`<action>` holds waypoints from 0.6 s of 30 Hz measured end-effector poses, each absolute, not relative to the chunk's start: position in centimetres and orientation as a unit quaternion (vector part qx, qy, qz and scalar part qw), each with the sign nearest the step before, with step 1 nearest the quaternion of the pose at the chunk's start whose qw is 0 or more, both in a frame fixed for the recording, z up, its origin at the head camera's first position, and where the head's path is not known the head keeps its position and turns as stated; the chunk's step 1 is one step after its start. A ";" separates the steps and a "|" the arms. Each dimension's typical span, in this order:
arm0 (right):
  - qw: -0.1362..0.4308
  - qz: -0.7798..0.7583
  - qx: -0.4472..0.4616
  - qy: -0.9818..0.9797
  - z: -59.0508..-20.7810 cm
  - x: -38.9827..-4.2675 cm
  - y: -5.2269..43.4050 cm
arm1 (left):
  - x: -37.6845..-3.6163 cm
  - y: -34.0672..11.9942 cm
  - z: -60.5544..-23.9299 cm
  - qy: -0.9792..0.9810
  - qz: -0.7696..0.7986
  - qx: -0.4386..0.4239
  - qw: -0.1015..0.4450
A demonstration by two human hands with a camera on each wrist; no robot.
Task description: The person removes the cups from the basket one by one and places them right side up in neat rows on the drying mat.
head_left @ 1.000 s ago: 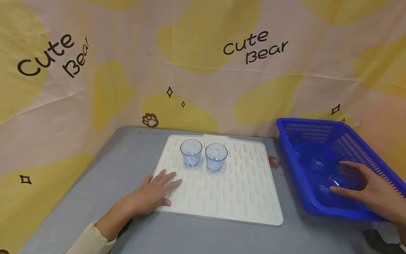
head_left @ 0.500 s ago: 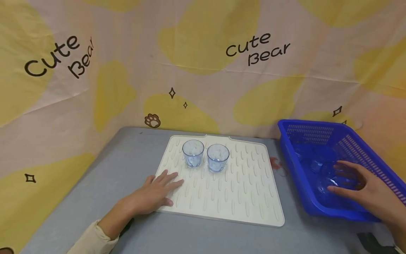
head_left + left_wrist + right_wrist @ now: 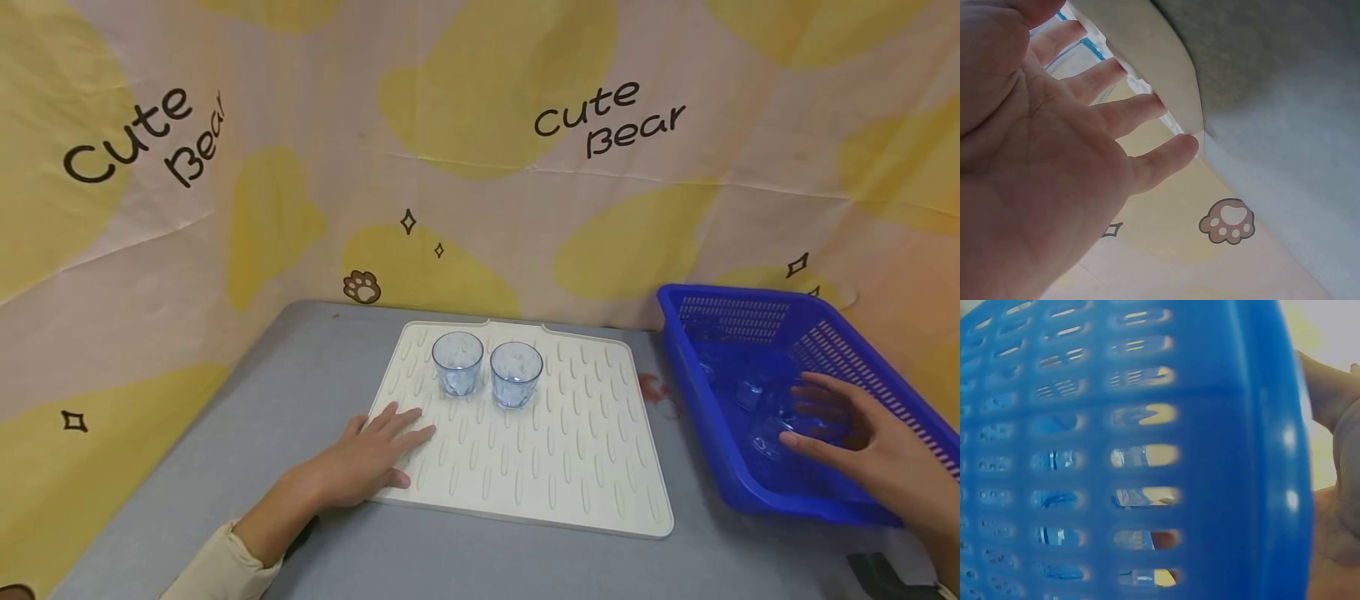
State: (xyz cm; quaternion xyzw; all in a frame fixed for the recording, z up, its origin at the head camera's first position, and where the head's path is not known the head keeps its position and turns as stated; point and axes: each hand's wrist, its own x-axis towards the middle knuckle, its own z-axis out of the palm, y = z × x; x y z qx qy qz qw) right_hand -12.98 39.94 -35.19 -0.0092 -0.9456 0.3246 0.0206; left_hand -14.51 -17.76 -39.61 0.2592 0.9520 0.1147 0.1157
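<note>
Two clear bluish drinking glasses stand upright side by side on a white ridged drying mat [image 3: 555,467]: a left glass [image 3: 457,365] and a right glass [image 3: 516,375]. My left hand [image 3: 360,462] rests with spread fingers on the mat's left edge; its fingers also touch the mat's rim [image 3: 1166,69] in the left wrist view. My right hand [image 3: 873,446] reaches into a blue plastic basket [image 3: 697,417], its thumb and fingers curved round a glass [image 3: 772,433] there. In the right wrist view the basket wall [image 3: 1210,462] hides most of that grip.
Other clear glasses [image 3: 750,392] lie in the basket, hard to tell apart. The basket stands right of the mat on a grey table [image 3: 247,433]. A patterned cloth [image 3: 465,192] hangs close behind the table and along its left side.
The right hand's thumb and fingers have come in round a glass in the basket, with slight movement. The left hand stays on the mat. The head view has shifted slightly.
</note>
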 end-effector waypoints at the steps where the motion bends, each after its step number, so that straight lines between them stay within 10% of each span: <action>1: 0.020 0.324 -0.010 -0.946 -35.1 -12.9 39.9 | -14.5 -17.7 -39.6 0.952 0.115 0.259 0.116; 18: 0.023 0.336 -0.004 -0.941 -34.0 -12.4 38.7 | -14.5 -17.7 -39.6 0.952 0.115 0.257 0.119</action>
